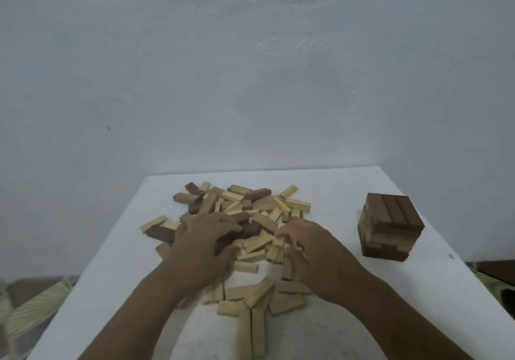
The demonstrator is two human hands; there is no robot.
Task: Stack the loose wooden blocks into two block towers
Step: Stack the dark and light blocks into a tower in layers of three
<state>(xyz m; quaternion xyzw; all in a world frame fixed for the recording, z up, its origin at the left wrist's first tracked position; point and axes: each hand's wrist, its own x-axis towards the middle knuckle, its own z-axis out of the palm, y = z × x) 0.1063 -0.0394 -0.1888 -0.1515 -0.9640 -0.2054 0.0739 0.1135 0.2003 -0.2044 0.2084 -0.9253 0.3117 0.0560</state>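
Both hands are digging in the loose block pile (239, 220) mid-counter (334, 189), left hand (204, 244) fingers curled on a dark block, right hand (309, 244) pinching a pale one, probably sorting colours since the dark tower (390, 230) sits far right.

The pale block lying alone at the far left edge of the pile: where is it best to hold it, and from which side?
Pinch the pale block across its two long sides at mid-length, coming from above; it lies flat on the table, slanted, its left side free.
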